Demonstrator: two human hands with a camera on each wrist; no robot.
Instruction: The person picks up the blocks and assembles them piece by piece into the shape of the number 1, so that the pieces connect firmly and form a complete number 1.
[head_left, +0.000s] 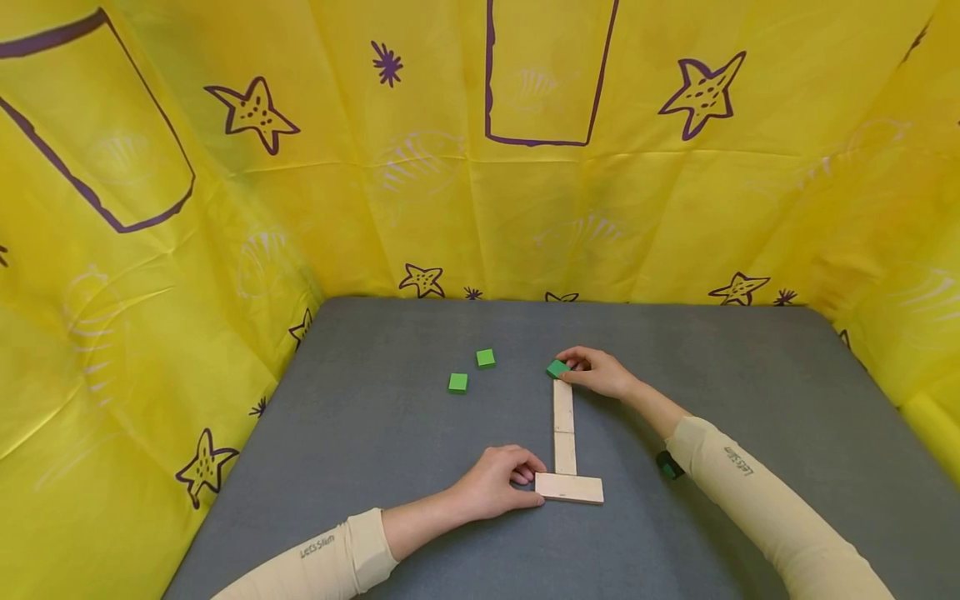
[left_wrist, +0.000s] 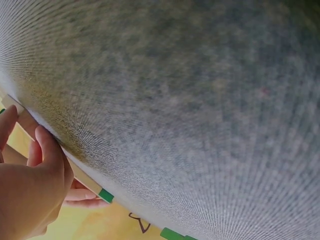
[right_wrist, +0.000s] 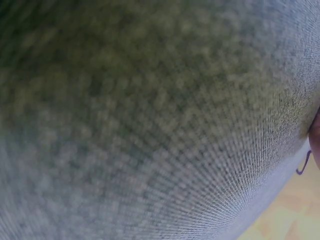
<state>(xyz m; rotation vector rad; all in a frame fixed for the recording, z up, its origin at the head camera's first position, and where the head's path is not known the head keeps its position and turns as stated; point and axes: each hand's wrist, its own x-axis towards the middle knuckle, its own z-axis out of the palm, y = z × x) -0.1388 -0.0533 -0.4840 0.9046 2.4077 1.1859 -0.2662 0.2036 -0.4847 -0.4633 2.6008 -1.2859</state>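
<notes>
A wooden block (head_left: 569, 488) lies crosswise on the table, and my left hand (head_left: 495, 482) pinches its left end between thumb and fingers. In the left wrist view, the left hand (left_wrist: 37, 185) is at the wooden block (left_wrist: 25, 119). Two more wooden blocks lie end to end behind it, a nearer block (head_left: 565, 453) and a farther block (head_left: 563, 407). At the far end of this row, my right hand (head_left: 602, 372) pinches a dark green square block (head_left: 557, 368). The right wrist view shows only a fingertip (right_wrist: 315, 137) at its edge.
Two light green square blocks lie left of the row, one (head_left: 486, 358) farther back and one (head_left: 458, 383) nearer. The grey table (head_left: 360, 433) is enclosed at the back and sides by a yellow patterned cloth (head_left: 420, 217). A dark wrist device (head_left: 670, 465) hangs under the right sleeve.
</notes>
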